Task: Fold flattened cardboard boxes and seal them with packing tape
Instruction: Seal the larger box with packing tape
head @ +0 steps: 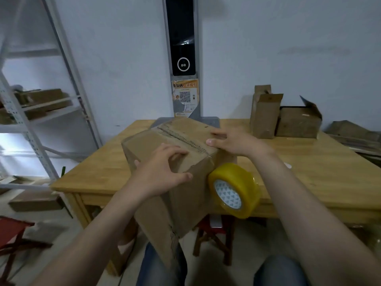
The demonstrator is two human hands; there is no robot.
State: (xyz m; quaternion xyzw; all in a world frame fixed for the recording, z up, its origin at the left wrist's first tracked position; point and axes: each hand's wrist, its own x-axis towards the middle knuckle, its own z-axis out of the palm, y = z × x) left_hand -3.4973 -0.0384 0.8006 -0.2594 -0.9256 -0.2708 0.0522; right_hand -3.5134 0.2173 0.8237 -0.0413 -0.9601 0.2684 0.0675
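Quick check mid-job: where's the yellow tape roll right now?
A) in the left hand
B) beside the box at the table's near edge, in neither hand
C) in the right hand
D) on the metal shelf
B: the tape roll sits against the right side of the box at the near edge of the table, while the left hand and right hand both rest on the box top.

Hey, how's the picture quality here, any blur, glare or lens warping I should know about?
Head view: the brown cardboard box and yellow tape roll at centre are fairly sharp; the grey metal shelving at left is blurred and leans from wide-angle warping; a small white glare spot sits on the glossy wooden table.
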